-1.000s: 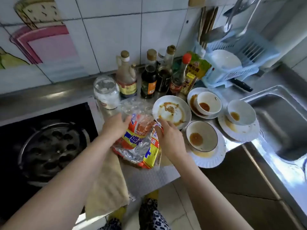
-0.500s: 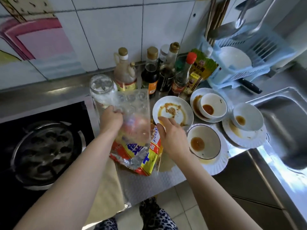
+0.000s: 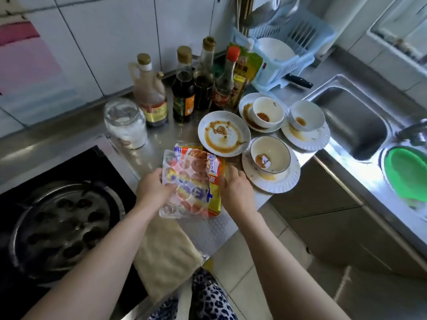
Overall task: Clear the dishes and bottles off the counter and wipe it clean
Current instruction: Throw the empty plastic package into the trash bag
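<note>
A clear plastic tray (image 3: 184, 188) lies on a red and yellow food packet (image 3: 213, 179) near the counter's front edge. My left hand (image 3: 153, 189) grips the tray's left side. My right hand (image 3: 234, 188) holds the packet's right edge. Behind them sits a dirty plate (image 3: 223, 132) with sauce. Three dirty bowls on plates stand to the right: one close (image 3: 270, 155), one behind (image 3: 268, 109), one by the sink (image 3: 307, 115). Several sauce bottles (image 3: 183, 88) and a glass jar (image 3: 126, 123) line the back.
A stove with a pan (image 3: 62, 225) is on the left. A beige cloth (image 3: 165, 257) hangs over the counter's front edge. The sink (image 3: 353, 121) is on the right, with a green basin (image 3: 409, 179) and a blue dish rack (image 3: 284, 47) behind.
My left hand has lowered the clear tray from upright down flat onto the packet. Both hands now close on the stack from the sides.
</note>
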